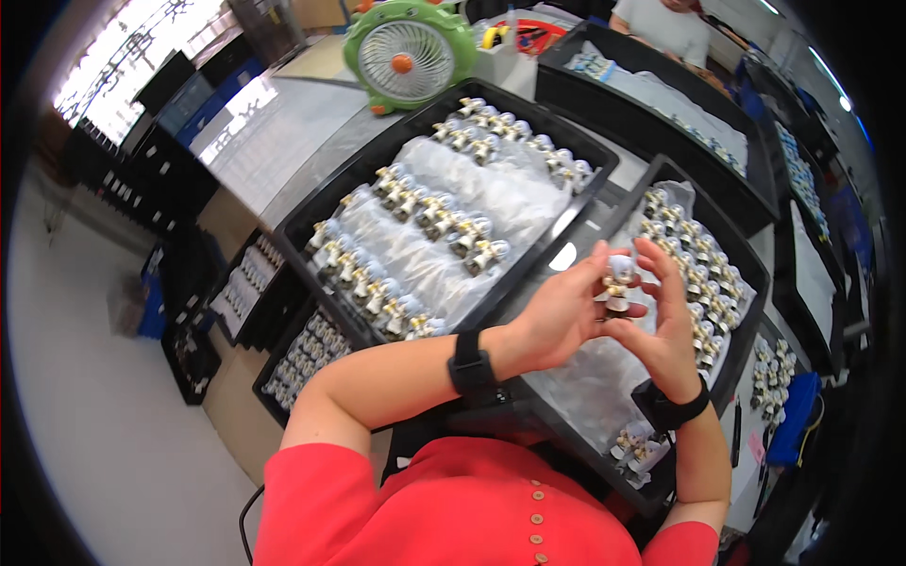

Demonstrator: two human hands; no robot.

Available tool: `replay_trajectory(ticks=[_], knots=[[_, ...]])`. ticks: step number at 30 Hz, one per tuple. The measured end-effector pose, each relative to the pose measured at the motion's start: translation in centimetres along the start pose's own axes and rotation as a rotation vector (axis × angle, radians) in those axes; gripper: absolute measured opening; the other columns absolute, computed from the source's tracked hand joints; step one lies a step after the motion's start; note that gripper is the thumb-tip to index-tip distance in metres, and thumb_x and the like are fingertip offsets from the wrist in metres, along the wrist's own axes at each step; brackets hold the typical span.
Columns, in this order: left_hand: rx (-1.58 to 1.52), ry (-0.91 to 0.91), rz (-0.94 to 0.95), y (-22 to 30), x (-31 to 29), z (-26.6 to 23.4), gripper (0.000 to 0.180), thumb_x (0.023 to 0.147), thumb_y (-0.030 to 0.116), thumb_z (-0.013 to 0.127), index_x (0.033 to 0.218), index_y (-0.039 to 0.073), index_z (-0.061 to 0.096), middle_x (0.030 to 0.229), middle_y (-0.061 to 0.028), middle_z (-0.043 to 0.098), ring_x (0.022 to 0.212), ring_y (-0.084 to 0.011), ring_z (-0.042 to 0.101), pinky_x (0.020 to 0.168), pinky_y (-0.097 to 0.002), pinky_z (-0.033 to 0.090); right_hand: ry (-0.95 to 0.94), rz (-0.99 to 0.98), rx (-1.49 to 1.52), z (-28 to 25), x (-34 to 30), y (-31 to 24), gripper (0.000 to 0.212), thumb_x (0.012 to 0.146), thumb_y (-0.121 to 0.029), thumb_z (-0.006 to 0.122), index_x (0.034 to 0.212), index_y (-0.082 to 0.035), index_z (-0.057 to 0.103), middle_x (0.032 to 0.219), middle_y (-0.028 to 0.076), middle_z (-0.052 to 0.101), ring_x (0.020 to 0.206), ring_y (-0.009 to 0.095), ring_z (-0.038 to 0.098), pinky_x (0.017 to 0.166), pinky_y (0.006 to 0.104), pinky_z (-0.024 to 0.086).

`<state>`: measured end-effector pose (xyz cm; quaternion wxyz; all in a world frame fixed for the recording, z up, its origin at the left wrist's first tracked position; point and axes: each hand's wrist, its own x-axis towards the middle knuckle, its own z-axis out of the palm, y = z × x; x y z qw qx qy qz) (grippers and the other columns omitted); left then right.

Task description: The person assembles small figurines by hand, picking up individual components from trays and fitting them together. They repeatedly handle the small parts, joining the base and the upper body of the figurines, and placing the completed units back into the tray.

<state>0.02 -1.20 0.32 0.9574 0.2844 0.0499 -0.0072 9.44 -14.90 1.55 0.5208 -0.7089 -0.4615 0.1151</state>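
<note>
A small figurine (618, 281) with a pale lilac head, a white and gold body and a dark base is held upright between my two hands. My left hand (557, 316) grips it from the left, its fingers partly hidden behind the figure. From the right, my right hand (668, 325) curls round it, thumb near the base and fingertips by the head. Below them is a black tray (746, 368) lined with clear plastic film (590, 382), with rows of like figurines (694, 259) on its right side. A few more figurines (634, 441) lie in its near corner.
A larger black tray (585, 222) on the left holds rows of figurines between film strips. Behind stand a green fan (408, 57) and another long black tray (661, 141); a person (665, 33) sits beyond. At right lie loose figurines (772, 377) and a blue pouch (795, 420).
</note>
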Motion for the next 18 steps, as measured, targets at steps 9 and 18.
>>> replay_trajectory(ticks=[9, 18], knots=[[0.051, -0.085, -0.035, 0.3, 0.2, 0.4, 0.054, 0.1, 0.045, 0.025, 0.135, 0.007, 0.036, 0.123, -0.0138, 0.049, 0.11, -0.0292, 0.052, 0.091, -0.0406, 0.046, -0.096, -0.118, -0.02, -0.7, 0.2, -0.9, 0.091, 0.061, -0.009, 0.083, 0.139, -0.009, 0.035, 0.139, 0.013, 0.033, 0.11, 0.024, 0.051, 0.082, 0.0319, 0.053], [0.056, -0.082, -0.029, 0.2, 0.1, 0.2, 0.049, 0.1, 0.043, 0.027, 0.132, 0.008, 0.036, 0.12, -0.0134, 0.05, 0.107, -0.0308, 0.055, 0.088, -0.0418, 0.048, -0.162, -0.038, 0.047, -0.8, 0.0, -0.6, 0.086, 0.064, -0.007, 0.08, 0.138, -0.016, 0.038, 0.145, 0.01, 0.026, 0.119, 0.029, 0.046, 0.089, 0.0328, 0.05]])
